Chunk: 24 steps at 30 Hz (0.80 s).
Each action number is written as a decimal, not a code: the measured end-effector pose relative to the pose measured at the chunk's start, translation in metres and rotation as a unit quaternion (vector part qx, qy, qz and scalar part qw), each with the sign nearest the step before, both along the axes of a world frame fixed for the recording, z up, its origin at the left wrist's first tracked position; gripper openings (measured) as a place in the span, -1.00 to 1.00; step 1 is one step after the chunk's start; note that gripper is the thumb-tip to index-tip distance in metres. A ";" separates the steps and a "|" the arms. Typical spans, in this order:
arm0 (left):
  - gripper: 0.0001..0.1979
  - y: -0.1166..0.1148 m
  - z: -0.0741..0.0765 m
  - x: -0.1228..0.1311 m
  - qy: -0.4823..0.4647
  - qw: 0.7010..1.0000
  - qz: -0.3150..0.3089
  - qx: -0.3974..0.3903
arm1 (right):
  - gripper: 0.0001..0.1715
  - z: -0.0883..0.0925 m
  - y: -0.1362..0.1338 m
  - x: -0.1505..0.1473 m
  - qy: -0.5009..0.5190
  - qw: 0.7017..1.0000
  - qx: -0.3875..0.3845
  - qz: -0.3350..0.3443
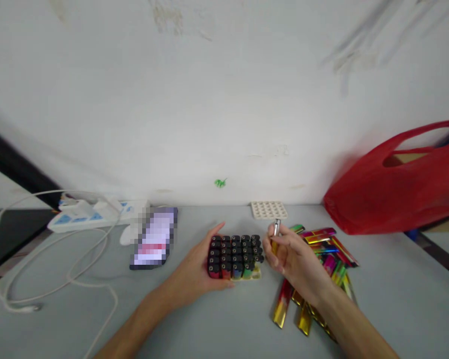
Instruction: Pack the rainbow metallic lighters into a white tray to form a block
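Observation:
My left hand (200,271) wraps round the left side of a tray (257,273) filled with rows of black-topped lighters (236,253). Open slots show at the tray's near right corner. Between the fingers and thumb of my right hand (290,252) is a single lighter (276,228), its metal top pointing up and its body yellowish. It is just right of the tray, apart from it. Shiny coloured foil-like strips (283,305) lie in a loose pile under and beside my right hand.
A white grid tray (269,210) lies near the wall. On the left are a phone (155,239), a power strip (97,214) and a looped white cable (71,279). A red bag (400,184) stands at the right.

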<state>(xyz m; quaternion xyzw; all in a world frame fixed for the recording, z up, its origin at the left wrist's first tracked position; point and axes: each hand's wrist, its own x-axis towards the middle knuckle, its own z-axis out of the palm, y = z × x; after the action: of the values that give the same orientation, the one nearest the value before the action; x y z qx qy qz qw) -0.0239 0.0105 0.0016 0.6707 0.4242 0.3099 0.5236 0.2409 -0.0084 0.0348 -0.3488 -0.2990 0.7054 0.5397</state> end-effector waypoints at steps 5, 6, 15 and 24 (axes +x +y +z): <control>0.26 -0.002 0.001 0.002 -0.017 1.000 0.002 -0.020 | -0.87 -0.004 0.000 -0.003 0.005 1.000 0.000 0.011; 0.26 -0.002 0.000 0.002 -0.018 1.000 0.001 -0.022 | -0.87 -0.004 0.000 -0.003 0.011 1.000 0.004 0.010; 0.28 -0.002 0.002 0.001 -0.011 1.000 0.007 -0.021 | -0.42 -0.005 0.005 -0.002 0.043 0.999 -0.014 0.014; 0.29 -0.002 -0.002 0.000 -0.012 1.000 0.001 -0.027 | -0.22 -0.014 0.009 0.003 -0.001 0.998 -0.031 0.050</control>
<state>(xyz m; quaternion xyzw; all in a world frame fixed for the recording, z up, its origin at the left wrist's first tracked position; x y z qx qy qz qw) -0.0240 0.0085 -0.0004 0.6520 0.4270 0.3073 0.5460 0.2441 0.0008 0.0209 -0.3505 -0.2948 0.7401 0.4925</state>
